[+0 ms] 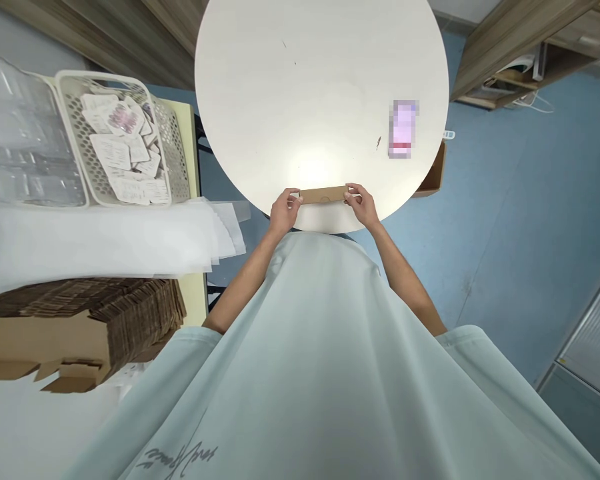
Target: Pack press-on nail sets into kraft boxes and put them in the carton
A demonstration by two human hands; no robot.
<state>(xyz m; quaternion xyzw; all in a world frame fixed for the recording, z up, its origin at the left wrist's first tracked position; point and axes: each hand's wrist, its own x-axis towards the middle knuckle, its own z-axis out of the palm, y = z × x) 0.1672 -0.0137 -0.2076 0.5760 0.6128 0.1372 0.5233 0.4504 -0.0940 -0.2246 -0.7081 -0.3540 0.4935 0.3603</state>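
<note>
A narrow brown cardboard box spans the gap between my two hands at the near edge of the round white table. My left hand pinches its left end with thumb and fingers. At the opposite end, my right hand grips the right corner the same way. A small curved notch shows in the middle of the side facing me. What is inside the box, if anything, cannot be seen.
A blurred pinkish-purple rectangle lies on the table's right. On the left side table are a white basket of small printed packets, clear plastic containers, white sheets and stacked flat cardboard boxes. An open carton sits below right.
</note>
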